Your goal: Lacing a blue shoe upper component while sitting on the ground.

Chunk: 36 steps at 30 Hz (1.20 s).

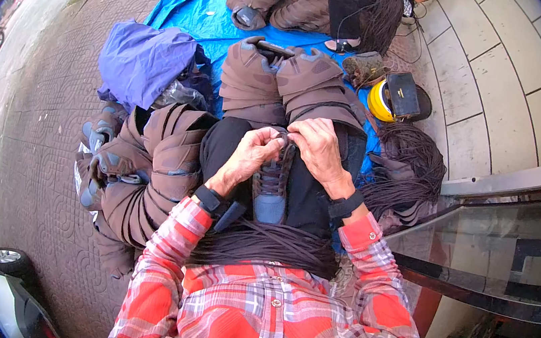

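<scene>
- Currently shoe (273, 184) lies on the lap, toe toward the body.
- Left hand (250, 156) and right hand (319, 149) both pinch the lace (284, 138) at the top eyelets.
- Keep even tension; feed the lace flat, no twists.

A matt brown-and-grey shoe (272, 186) of soft, suede-like cloth, threaded with dark woven laces (273, 177), rests on black fabric trousers (310, 201). Bundles of dull brown cord laces (261, 245) lie across a red checked cotton shirt (265, 324). Stacked shoe uppers (164, 156) look velvety and unglossed. Beneath them spreads a shiny, crinkled blue plastic tarpaulin (199, 8), beside rough patterned paving (40, 120) and smooth pale tiles (498, 75).
</scene>
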{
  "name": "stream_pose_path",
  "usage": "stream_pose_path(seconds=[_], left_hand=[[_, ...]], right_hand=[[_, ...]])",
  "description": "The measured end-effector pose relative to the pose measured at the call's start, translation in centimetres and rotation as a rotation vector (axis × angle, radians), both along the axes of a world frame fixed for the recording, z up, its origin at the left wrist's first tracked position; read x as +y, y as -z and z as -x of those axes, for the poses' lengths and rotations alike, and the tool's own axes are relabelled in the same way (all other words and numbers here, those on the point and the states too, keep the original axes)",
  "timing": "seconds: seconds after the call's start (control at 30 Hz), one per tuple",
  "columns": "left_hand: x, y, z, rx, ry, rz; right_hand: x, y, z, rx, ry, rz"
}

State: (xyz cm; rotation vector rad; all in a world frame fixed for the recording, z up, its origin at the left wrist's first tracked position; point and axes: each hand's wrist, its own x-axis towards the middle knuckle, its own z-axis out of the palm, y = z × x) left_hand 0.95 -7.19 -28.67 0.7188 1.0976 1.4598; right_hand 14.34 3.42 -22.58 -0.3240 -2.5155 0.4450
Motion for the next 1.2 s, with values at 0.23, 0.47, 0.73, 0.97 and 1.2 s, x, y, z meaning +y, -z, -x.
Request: stream_pose_path(seconds=[0.23, 0.47, 0.73, 0.97, 1.2], left_hand=[[1.0, 1.7, -1.0, 0.043, -0.269, 0.020], [0.4, 0.6, -2.4, 0.024, -0.287, -0.008], [-0.1, -0.1, -2.9, 0.382, -0.267, -0.150], [0.5, 0.7, -3.1, -0.113, -0.215, -0.027], [0.0, -0.6, -2.3, -0.014, -0.092, -0.055]], right_hand=[[-4.1, 1.0, 1.1, 0.185, 0.199, 0.288], [-3.0, 3.4, 0.1, 0.081, 0.277, 0.331], [-2.7, 2.1, -0.6, 0.009, 0.241, 0.584], [-3.1, 4.2, -1.1, 0.161, 0.292, 0.438], [-2.0, 1.7, -1.4, 0.016, 0.234, 0.796]])
